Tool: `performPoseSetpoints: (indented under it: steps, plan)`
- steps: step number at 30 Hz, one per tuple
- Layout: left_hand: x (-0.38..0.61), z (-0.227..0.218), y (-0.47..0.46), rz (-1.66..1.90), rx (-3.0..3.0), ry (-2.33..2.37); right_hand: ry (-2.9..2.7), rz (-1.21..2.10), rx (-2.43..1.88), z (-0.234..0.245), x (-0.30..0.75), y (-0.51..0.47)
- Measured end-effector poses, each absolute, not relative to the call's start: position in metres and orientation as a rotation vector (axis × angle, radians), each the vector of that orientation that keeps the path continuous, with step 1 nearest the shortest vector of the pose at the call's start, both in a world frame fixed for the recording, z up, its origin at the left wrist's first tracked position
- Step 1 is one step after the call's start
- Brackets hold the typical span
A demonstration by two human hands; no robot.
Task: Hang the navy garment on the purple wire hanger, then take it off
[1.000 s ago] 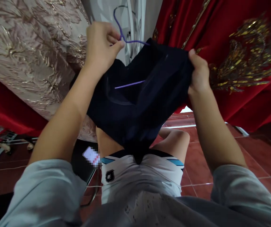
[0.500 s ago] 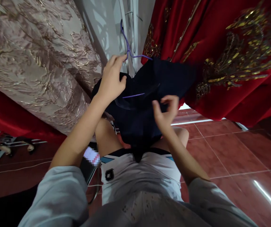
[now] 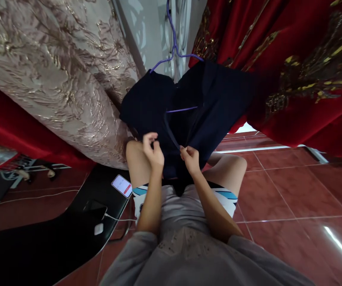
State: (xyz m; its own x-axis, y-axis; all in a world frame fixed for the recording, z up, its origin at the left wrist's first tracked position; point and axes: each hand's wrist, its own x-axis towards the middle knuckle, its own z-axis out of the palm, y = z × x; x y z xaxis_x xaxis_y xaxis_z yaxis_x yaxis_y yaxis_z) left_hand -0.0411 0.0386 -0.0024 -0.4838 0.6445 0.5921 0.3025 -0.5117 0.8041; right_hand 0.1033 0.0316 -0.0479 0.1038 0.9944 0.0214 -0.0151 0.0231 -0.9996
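A dark navy garment (image 3: 144, 97) with a deep front opening hangs in front of me on a purple hanger (image 3: 174, 43). The hanger's lower bar shows across the opening. At the bottom of that opening, my right hand (image 3: 191, 158) pinches the garment's edge between thumb and fingers. My left hand (image 3: 154, 153) is just to the left, over the garment's lower part. Its fingers are curled but apart from the thumb, and nothing shows between them.
Textured pinkish-gold fabric (image 3: 78, 79) hangs at left, and a red gown with gold sequins (image 3: 332, 119) at right. Beside my left thigh, a black bench (image 3: 69, 230) bears a lit phone (image 3: 121, 185), a dark phone (image 3: 96, 209) and a small white case (image 3: 98, 229). Red tiles (image 3: 278, 190) cover the floor.
My left hand has come down from beside the hanger's neck to the garment's lower front. My right hand has moved left and taken hold of the opening's edge. The garment now hangs spread more evenly.
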Motion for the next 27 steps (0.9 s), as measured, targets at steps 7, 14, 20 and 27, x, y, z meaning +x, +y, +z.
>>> performPoseSetpoints:
  steps: [7, 14, 20, 27]
  plan:
    - [-0.01, -0.06, 0.032, 1.513, 1.555, 1.187, -1.238, 1.147, -1.081, -0.023, 0.111, 0.019]
    - [0.004, -0.053, 0.025, 1.532, 1.566, 1.308, -1.214, 1.272, -1.036, 0.036, 0.119, 0.047]
    - [0.014, -0.047, 0.045, 1.378, 1.669, 1.402, -1.218, 0.948, -0.77, 0.15, 0.113, 0.081]
    - [-0.016, 0.03, 0.061, 1.153, 1.865, 1.331, -1.342, 0.953, -0.832, 0.133, 0.118, 0.071]
